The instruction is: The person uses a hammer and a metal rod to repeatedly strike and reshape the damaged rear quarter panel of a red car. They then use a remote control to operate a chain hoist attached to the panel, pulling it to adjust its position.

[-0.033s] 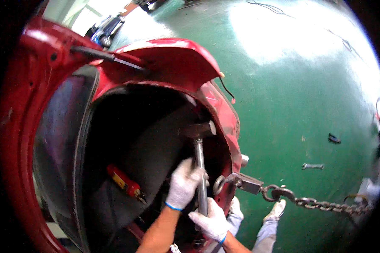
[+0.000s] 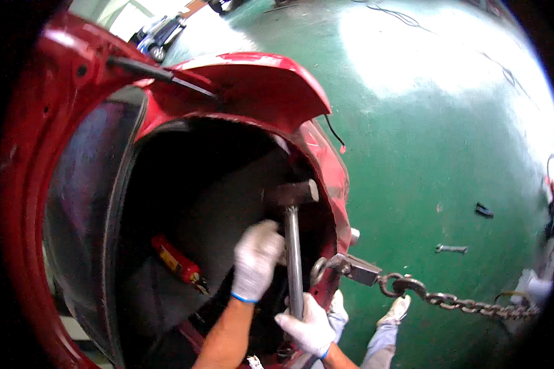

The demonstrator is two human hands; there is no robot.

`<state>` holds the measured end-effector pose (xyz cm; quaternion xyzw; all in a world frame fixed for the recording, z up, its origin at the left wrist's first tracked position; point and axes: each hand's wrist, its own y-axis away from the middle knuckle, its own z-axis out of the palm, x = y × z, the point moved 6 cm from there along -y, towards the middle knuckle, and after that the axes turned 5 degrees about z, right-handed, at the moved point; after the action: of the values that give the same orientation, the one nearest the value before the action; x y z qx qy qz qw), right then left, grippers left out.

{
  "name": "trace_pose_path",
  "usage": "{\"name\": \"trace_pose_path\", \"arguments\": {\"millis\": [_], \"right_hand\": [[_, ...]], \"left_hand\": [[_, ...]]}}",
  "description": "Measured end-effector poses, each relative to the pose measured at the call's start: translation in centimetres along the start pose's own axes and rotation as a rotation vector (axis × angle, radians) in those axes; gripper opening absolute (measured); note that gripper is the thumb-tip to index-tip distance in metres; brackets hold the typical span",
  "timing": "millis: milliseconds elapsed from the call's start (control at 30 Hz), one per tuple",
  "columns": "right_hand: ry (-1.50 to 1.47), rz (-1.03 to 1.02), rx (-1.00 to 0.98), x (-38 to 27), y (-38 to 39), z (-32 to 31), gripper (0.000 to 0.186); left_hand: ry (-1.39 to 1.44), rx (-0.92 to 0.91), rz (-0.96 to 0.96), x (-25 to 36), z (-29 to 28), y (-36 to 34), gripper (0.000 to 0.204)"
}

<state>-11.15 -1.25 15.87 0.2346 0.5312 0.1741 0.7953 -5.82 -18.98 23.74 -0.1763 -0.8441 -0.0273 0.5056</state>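
My right hand (image 2: 308, 326) in a white glove grips the lower steel handle of a heavy hammer (image 2: 293, 246), whose head lies over the dark opening of a red car body (image 2: 28, 154). My gloved left hand (image 2: 257, 258) is just left of the handle, its curled fingers smeared by motion. A red and yellow power tool (image 2: 175, 261) lies inside on dark lining to the left. Right of my hands, a steel clamp (image 2: 360, 270) on the body's damaged edge is hooked to a heavy chain (image 2: 458, 302).
A raised red panel (image 2: 246, 86) and a strut (image 2: 166, 77) frame the opening. On the green floor (image 2: 412, 154) lie a spanner (image 2: 451, 248), a small dark tool (image 2: 484, 210) and cables. My legs and shoes (image 2: 391, 317) show below the chain. Another vehicle (image 2: 157, 43) stands behind.
My left hand has moved leftward and a little upward, away from the hammer's handle. The hammer has shifted slightly in view, with my right hand still on it.
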Motion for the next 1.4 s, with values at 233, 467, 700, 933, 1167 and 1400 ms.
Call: {"name": "trace_pose_path", "arguments": {"millis": [233, 467, 700, 933, 1167, 1400], "right_hand": [[0.159, 0.006, 0.052, -0.1, 2.3, -0.6, 0.051], [0.103, 0.188, 0.172, -1.8, 2.3, -1.9, 0.053], [-0.084, 0.115, 0.156, -6.7, -1.9, 0.5, 0.041], [0.108, 0.149, 0.253, -12.1, -8.6, 2.4, 0.035], [0.028, 0.008, 0.422, -13.8, -10.8, 1.9, 0.022], [0.002, -0.054, 0.541, -12.1, -11.8, 2.9, 0.024]], "left_hand": [[-0.159, 0.096, 0.061, 0.5, -0.5, -12.2, 0.074], [-0.306, 0.107, 0.222, 1.7, 0.7, -15.3, 0.051], [-0.499, 0.147, -0.091, -14.7, -6.8, -16.8, 0.033], [-0.541, -0.101, -0.287, -20.2, -6.6, -19.2, 0.039], [-0.405, -0.103, -0.239, -23.2, -7.1, -19.0, 0.043], [-0.323, -0.130, -0.186, -24.3, -6.2, -19.3, 0.047]]}}
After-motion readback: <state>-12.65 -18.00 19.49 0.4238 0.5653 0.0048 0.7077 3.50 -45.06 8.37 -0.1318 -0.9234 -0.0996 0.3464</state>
